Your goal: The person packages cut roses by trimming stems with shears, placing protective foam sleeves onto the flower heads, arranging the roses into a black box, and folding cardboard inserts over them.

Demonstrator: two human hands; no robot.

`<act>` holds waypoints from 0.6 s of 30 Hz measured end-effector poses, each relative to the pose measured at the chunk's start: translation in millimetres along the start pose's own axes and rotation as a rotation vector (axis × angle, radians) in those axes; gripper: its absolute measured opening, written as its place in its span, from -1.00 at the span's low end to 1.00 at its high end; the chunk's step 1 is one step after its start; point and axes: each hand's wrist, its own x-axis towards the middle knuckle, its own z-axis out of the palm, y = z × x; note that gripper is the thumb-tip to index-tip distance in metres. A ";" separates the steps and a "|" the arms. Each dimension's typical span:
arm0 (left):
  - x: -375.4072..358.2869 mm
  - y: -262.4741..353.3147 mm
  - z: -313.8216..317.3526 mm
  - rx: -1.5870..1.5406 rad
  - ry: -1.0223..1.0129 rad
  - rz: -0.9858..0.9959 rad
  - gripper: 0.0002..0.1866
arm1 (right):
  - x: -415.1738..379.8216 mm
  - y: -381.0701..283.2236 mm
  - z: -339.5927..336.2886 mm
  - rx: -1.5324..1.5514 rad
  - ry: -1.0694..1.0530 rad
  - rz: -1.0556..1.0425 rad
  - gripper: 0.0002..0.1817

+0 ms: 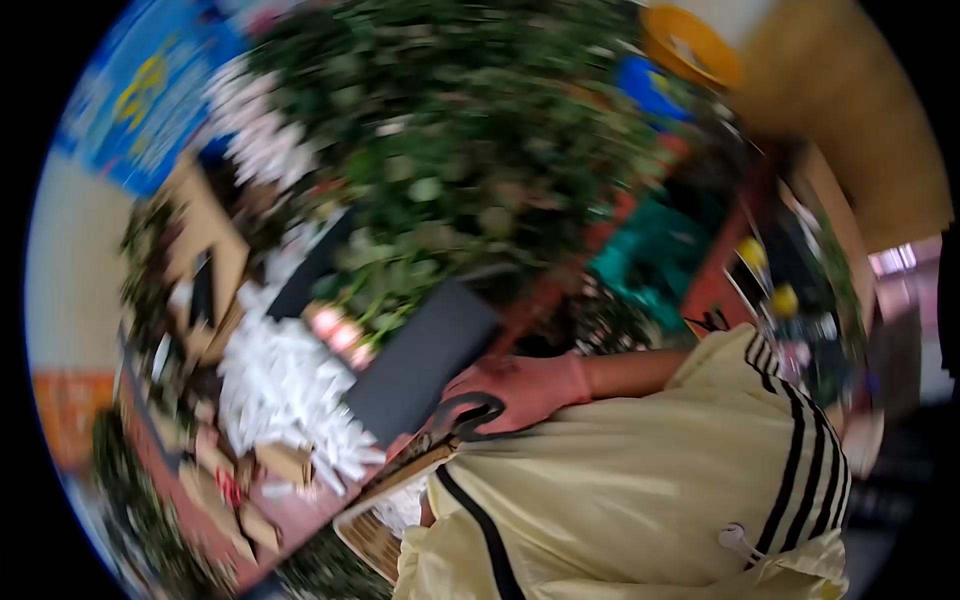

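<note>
My right hand (530, 392), in a pink glove, is curled beside the dark grey panel (425, 360). A black looped handle (475, 415), like that of scissors, sits at its fingers; blur hides the rest of it. Of my left hand (427, 514) only a sliver of skin shows past the yellow clothing, by a basket (368, 540) with white material in it; its fingers are hidden. Just beyond the panel lie pink roses (340, 333) with green stems. A heap of white paper-like strips (285, 390) lies left of the panel.
A large mass of leafy stems (450, 130) fills the far side. Pale wrapped flowers (258, 125) stand left of it. Brown cardboard pieces (285, 462) lie on the reddish table (300, 515). A teal bag (655, 262) and an orange basin (690, 45) are at right.
</note>
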 end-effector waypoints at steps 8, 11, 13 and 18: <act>66.2 66.9 -4.0 0.230 -0.240 0.138 -0.56 | -105.3 -13.2 25.2 0.030 0.444 0.205 -0.63; 70.7 91.7 7.1 0.302 -0.296 0.182 -0.56 | -148.9 -2.6 41.3 -0.044 0.665 0.384 -0.71; 72.4 104.6 20.6 0.346 -0.328 0.206 -0.56 | -184.8 7.4 51.1 -0.115 0.708 0.519 -0.67; 73.8 125.8 60.3 0.418 -0.375 0.233 -0.55 | -266.1 26.6 69.2 -0.262 0.920 0.728 -0.67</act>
